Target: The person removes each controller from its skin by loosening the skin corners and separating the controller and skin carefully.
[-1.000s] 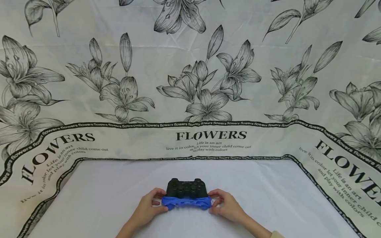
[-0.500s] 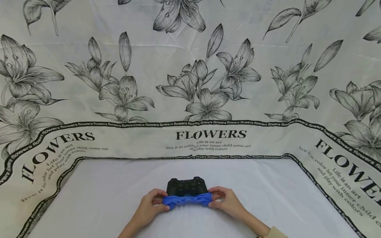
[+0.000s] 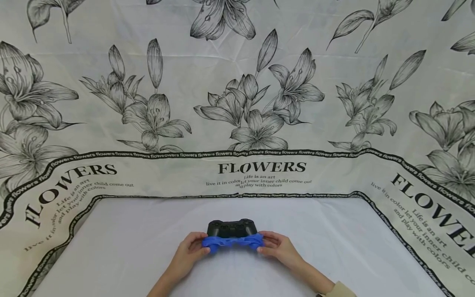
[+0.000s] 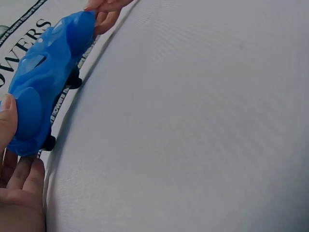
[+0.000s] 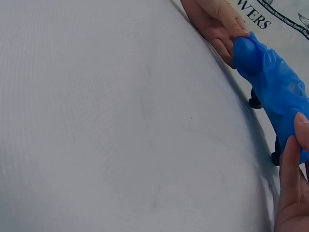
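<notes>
Head view takes in, largest first, a floral cloth [image 3: 230, 57] hung behind a white-covered bench [image 3: 130, 235]. Near the front of the bench, between the person's two hands, is a black game controller [image 3: 232, 228] with a blue cover [image 3: 233, 240] gathered round its handles. The left hand [image 3: 190, 251] pinches one end of that cover between thumb and fingers, and the right hand [image 3: 283, 250] pinches the other. Whether the controller touches the bench I cannot tell.

Over the last second, hands, cover and controller have moved slightly away from the person, and the controller has tipped so that less of its top face shows. The cover's near edge now arches between the handles. My reading is that the cover is only partly on, with the far half of the controller bare, and is being worked along it.

On the cloth, a large heading [image 3: 262, 167] reads "FLOWERS"; a narrow border [image 3: 297, 153] repeats "flowers"; the smallest lines [image 3: 259, 182] include "Life is an art" and "play with colors". No brand is legible on the controller.
</notes>
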Demonstrator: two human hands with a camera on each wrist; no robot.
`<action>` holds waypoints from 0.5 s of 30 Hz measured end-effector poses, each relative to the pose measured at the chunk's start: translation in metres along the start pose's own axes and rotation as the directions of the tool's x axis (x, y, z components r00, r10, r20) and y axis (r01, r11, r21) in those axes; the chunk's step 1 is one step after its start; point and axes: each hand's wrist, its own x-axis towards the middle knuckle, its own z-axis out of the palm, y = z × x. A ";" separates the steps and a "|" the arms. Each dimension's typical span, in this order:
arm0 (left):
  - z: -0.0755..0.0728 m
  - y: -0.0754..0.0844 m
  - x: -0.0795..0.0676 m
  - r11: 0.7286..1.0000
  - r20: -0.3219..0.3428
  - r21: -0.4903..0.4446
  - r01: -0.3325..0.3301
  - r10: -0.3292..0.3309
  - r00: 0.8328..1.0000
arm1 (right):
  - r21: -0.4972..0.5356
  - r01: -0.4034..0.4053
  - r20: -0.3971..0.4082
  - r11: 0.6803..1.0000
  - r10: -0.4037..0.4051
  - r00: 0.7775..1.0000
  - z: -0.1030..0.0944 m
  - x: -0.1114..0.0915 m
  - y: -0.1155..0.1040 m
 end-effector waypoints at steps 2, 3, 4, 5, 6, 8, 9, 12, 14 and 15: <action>0.000 0.000 0.001 1.000 -0.001 -0.009 0.006 -0.006 1.000 | 0.008 -0.004 0.002 1.000 0.004 1.000 0.001 0.001 -0.001; 0.000 0.000 0.001 1.000 0.000 -0.014 0.008 -0.008 1.000 | 0.015 -0.005 0.006 1.000 0.005 1.000 0.002 0.001 -0.001; 0.000 0.000 0.001 1.000 0.003 -0.022 0.007 -0.007 1.000 | 0.023 -0.006 0.011 1.000 0.006 1.000 0.002 0.001 -0.002; 0.000 0.001 0.001 1.000 0.009 -0.030 0.005 -0.005 1.000 | 0.033 -0.011 0.015 0.999 0.010 1.000 0.003 0.002 -0.003; 0.000 0.001 0.002 0.999 0.015 -0.041 0.005 -0.004 1.000 | 0.037 -0.006 0.023 0.999 0.005 1.000 0.003 0.001 -0.003; 0.000 0.002 0.002 0.998 0.020 -0.055 0.008 -0.007 1.000 | 0.033 -0.011 0.031 0.999 0.010 0.999 0.003 0.002 -0.005; 0.001 0.003 0.003 0.998 0.021 -0.064 0.010 -0.009 1.000 | 0.027 -0.012 0.037 1.000 0.011 0.999 0.003 0.003 -0.005; 0.002 0.004 0.004 0.997 0.018 -0.074 0.012 -0.011 1.000 | 0.000 -0.023 0.048 1.000 0.023 0.999 0.003 0.005 -0.007; 0.003 0.005 0.005 0.997 0.014 -0.074 0.008 -0.007 1.000 | -0.015 -0.028 0.055 0.999 0.029 0.998 0.002 0.007 -0.007; 0.003 0.005 0.006 0.997 0.011 -0.072 0.006 -0.005 1.000 | -0.015 -0.023 0.062 1.000 0.024 0.998 0.002 0.007 -0.007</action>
